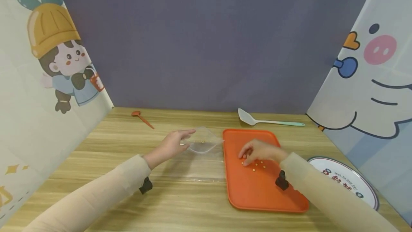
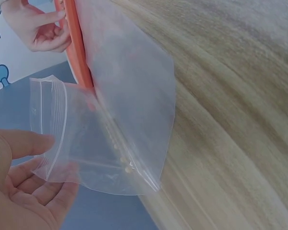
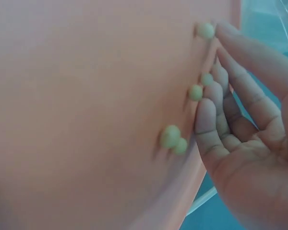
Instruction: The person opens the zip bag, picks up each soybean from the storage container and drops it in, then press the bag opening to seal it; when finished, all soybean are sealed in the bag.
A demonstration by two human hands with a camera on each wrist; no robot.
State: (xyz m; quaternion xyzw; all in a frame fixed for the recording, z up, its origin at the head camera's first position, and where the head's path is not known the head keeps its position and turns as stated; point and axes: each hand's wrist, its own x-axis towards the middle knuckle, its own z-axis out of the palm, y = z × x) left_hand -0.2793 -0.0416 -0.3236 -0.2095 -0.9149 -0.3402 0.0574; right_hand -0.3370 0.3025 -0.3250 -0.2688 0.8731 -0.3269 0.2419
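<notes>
In the head view, the right sleeve (image 1: 334, 192) is hiding part of the printed plate (image 1: 367, 196) and of the orange tray (image 1: 251, 191), while the soybeans (image 1: 199, 141) in the zip-lock bag (image 1: 206, 148) are appearing too small to count. The left-wrist view's edge is cutting off part of the left hand (image 2: 31, 187).

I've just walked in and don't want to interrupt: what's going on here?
A person's left hand holds a clear zip bag, its mouth open, with some small yellow balls inside. Their right hand is low over the orange tray, fingertips close to more loose balls lying there; whether it grips one is unclear.
</notes>
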